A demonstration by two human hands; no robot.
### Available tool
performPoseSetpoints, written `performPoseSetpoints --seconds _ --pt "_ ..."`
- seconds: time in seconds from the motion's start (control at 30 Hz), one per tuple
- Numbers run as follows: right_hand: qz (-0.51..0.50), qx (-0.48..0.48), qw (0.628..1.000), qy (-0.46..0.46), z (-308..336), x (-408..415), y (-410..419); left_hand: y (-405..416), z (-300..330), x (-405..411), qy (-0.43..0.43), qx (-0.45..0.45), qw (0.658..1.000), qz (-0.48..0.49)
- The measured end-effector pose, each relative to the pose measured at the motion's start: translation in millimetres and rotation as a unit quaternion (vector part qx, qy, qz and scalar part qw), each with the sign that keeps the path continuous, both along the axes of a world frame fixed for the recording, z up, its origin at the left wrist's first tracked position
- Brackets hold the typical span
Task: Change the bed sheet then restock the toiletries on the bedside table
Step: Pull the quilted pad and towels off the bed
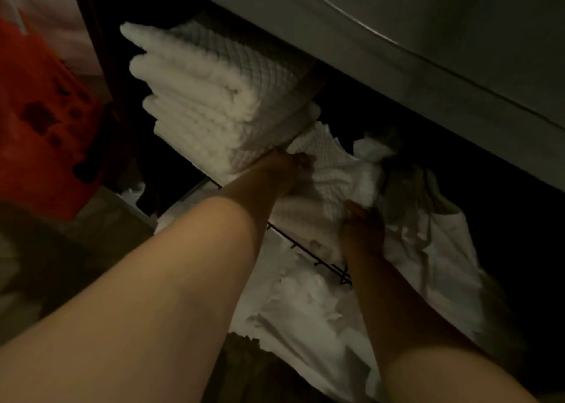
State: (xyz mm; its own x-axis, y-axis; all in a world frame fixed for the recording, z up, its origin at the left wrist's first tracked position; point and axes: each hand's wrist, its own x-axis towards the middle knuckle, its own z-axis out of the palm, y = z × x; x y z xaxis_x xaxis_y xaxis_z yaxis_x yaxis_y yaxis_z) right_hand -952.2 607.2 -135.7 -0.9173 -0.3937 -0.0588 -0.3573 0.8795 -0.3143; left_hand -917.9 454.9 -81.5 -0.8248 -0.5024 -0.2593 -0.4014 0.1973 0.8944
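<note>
Dim linen shelf (308,243), left hand (293,165) and right hand (362,227) grip waffle cloth (339,173) (fingers curled).

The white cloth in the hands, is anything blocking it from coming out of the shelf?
Nothing visible blocks it. The left hand and right hand already grip the waffle cloth. The folded stack sits beside it, the grey shelf above.

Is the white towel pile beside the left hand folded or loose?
Folded: the towel stack shows neat layered edges, unlike the crumpled waffle cloth both hands grip.
</note>
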Motion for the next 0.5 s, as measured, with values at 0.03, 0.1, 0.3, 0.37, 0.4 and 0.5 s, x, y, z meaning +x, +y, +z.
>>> performPoseSetpoints --seconds 0.03,0.1,0.3,0.37,0.4,0.5 --pt "-0.049 -0.052 0.995 -0.067 4 11 -1 -2 -2 1 -0.032 -0.104 0.993 -0.035" --pt "-0.05 -0.006 0.998 0.047 12 24 -1 -6 -19 6 -0.058 -0.334 0.935 -0.106" --pt "0.123 0.198 0.971 0.057 -14 57 8 5 -47 40 -0.085 -0.479 0.83 -0.272" --pt "0.124 0.22 0.967 0.029 -5 63 7 1 -43 48 -0.133 -0.45 0.843 -0.262" --pt "0.106 0.216 0.97 -0.019 2 67 6 2 -38 56 -0.142 -0.443 0.845 -0.264" --pt "0.01 0.133 0.989 -0.064 18 88 12 10 -19 101 -0.135 -0.404 0.869 -0.252"
